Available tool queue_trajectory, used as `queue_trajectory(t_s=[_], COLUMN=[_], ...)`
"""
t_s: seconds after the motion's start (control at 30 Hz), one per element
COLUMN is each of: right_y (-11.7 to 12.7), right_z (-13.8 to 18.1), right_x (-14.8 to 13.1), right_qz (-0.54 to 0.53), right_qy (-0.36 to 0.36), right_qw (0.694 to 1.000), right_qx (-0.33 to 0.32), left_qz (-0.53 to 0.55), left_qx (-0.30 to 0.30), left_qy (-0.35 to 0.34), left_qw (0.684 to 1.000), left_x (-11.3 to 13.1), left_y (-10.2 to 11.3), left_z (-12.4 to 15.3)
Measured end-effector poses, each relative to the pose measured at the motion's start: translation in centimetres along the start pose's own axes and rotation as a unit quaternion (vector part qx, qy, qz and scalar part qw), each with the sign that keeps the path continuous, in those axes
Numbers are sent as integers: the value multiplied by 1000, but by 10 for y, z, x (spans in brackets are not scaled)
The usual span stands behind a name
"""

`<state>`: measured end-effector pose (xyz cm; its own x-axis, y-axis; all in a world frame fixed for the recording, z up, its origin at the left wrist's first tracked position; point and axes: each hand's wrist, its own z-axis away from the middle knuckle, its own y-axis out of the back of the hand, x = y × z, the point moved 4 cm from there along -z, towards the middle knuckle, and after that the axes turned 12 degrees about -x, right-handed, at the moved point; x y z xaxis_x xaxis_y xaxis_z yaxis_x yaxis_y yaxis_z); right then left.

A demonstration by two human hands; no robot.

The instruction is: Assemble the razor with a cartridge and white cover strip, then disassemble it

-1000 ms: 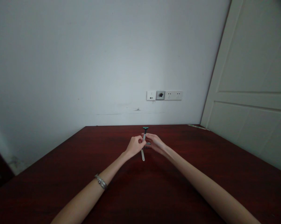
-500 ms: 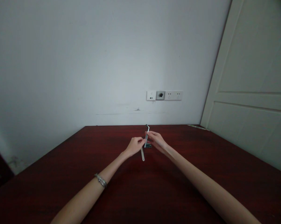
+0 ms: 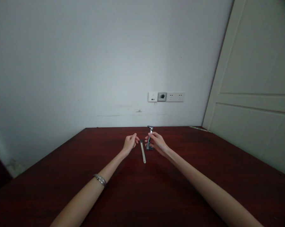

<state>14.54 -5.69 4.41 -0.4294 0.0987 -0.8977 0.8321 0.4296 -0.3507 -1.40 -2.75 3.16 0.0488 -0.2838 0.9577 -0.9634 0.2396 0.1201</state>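
Razor point(image 3: 149, 142) in right hand point(image 3: 158, 141), pinched between thumb and fingers, razor head point(image 3: 150, 126) above them, handle partly hidden. Dark object point(image 3: 151, 148) just below right hand's fingers, partly covered, hard to identify. Left hand point(image 3: 130, 143) half-open, fingers loosely curled; dark-tipped pale stick point(image 3: 143, 153) beside its fingertips, contact unclear. Any lettering too small to read.

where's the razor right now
In the head view, the razor is just right of centre, held in the right hand, its head up, just to the right of the thin pale stick lying on the table.
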Motion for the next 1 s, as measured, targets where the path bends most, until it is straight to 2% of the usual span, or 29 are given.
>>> queue_trajectory(t_s=[0.1, 0.2, 0.27, 0.47, 0.67, 0.83, 1.0], right_y=[2, 4, 4, -5, -12, -9, -10], right_z=[-2, -5, -6, -2, 5, 7, 7], right_x=[6, 13, 16, 23, 33, 37, 42], right_qz=[-4, -22, -43, -92, -44, -12, 0], right_qy=[5, 6, 4, -71, -101, -80, -63], right_qw=[1000, 1000, 999, 993, 994, 996, 997], right_qx=[0, -9, -12, 3, 15, 35, 37], left_qz=[101, 193, 243, 371, 449, 506, 525], left_qx=[-14, -74, -106, -165, -146, -110, -99], left_qy=[67, 157, 187, 161, 171, 189, 176], left_qw=[993, 966, 946, 900, 865, 835, 827], left_x=[-6, -12, -12, 0, 1, -5, 0], left_y=[3, 3, 2, -14, -40, -56, -63], left_z=[-4, -9, -13, -31, -44, -45, -40])
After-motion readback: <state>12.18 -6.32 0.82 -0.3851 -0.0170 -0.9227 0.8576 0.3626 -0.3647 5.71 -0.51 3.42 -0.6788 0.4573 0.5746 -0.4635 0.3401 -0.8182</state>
